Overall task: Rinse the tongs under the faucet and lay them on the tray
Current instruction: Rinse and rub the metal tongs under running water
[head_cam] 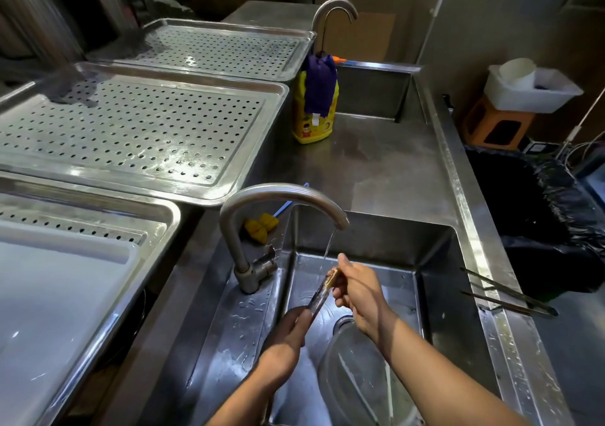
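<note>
- I see my left hand [288, 335] curled round the near end of the tongs [320, 294];
- my right hand [358, 291] pinches their far tip, under the faucet [284, 193] stream

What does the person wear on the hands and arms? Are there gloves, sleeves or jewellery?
Nothing worn is visible. The left hand and the right hand have no gloves, and no ring shows. The left forearm and the right forearm are uncovered down to the picture's edge: no sleeve, watch or bracelet.
</note>
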`<state>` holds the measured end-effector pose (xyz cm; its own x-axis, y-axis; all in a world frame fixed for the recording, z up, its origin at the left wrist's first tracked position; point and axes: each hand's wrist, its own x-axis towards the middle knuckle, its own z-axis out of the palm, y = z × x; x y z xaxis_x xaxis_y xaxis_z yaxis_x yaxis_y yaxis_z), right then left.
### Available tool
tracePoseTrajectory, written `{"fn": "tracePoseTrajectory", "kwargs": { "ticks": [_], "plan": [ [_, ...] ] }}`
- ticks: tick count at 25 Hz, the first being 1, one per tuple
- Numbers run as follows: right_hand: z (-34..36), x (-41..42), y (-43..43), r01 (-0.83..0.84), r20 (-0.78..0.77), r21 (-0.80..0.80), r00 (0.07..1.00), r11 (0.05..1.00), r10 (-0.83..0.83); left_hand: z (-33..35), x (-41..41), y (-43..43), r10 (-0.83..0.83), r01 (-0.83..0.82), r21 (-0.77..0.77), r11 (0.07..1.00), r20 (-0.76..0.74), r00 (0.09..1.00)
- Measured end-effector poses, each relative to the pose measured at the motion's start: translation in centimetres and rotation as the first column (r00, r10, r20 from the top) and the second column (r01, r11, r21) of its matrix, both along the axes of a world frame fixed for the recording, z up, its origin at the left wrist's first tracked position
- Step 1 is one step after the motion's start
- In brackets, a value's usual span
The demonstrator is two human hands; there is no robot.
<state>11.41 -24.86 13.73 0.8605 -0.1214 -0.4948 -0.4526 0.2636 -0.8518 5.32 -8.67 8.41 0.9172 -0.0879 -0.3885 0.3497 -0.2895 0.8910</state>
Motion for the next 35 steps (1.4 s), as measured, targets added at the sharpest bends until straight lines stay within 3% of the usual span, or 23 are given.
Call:
{"fn": "tracePoseTrajectory", "kwargs": {
  "ticks": [4,6,9,11,13,16,20,24,29,33,35],
  "plan": [
    [0.2,0.1,0.4,-0.181,0.056,-0.105,0.981,0.978,0.187,0.1,0.9,-0.2,0.040,-0.039,-0.003,0.999,0.047,0.998],
    [0.1,0.6,0.6,-0.187,0.039,-0.151,0.980,0.971,0.195,0.2,1.2,-0.5,0.056,-0.056,-0.016,0.998,0.008,0.998],
    [0.3,1.5,0.5,-0.086,0.019,-0.128,0.996,0.988,0.089,0.8,1.7,-1.3,0.057,-0.079,-0.083,0.993,-0.244,0.968],
    [0.1,1.2,0.9,-0.164,0.030,-0.140,0.985,0.976,0.169,1.2,2.2,-1.8,0.023,-0.084,-0.177,0.980,-0.323,0.946],
    [-0.3,1.3,1.2,-0.203,0.014,-0.164,0.978,0.965,0.208,1.2,2.4,-2.3,-0.013,-0.066,-0.243,0.968,-0.308,0.951],
    [-0.4,2.2,0.9,-0.130,-0.015,-0.177,0.992,0.976,0.129,1.3,2.2,-3.2,-0.056,-0.047,-0.329,0.943,-0.296,0.954],
    [-0.5,1.6,1.1,-0.237,-0.023,-0.187,0.971,0.953,0.237,1.9,2.6,-3.8,-0.066,-0.042,-0.355,0.934,-0.287,0.955],
    [-0.4,2.5,0.2,-0.116,-0.033,-0.189,0.993,0.975,0.112,1.9,2.6,-4.3,-0.091,-0.024,-0.384,0.923,-0.278,0.956],
    [-0.3,0.9,0.7,-0.304,-0.029,-0.235,0.952,0.923,0.306,2.4,3.3,-4.4,-0.036,-0.108,-0.446,0.888,-0.304,0.952],
    [0.4,3.0,-0.4,-0.071,-0.030,-0.197,0.997,0.978,0.067,1.7,3.6,-4.5,0.019,-0.164,-0.403,0.900,-0.339,0.941],
    [0.7,2.5,-0.4,-0.152,-0.015,-0.190,0.988,0.970,0.152,1.6,3.6,-4.7,0.040,-0.175,-0.381,0.908,-0.337,0.941]
  ]
}}
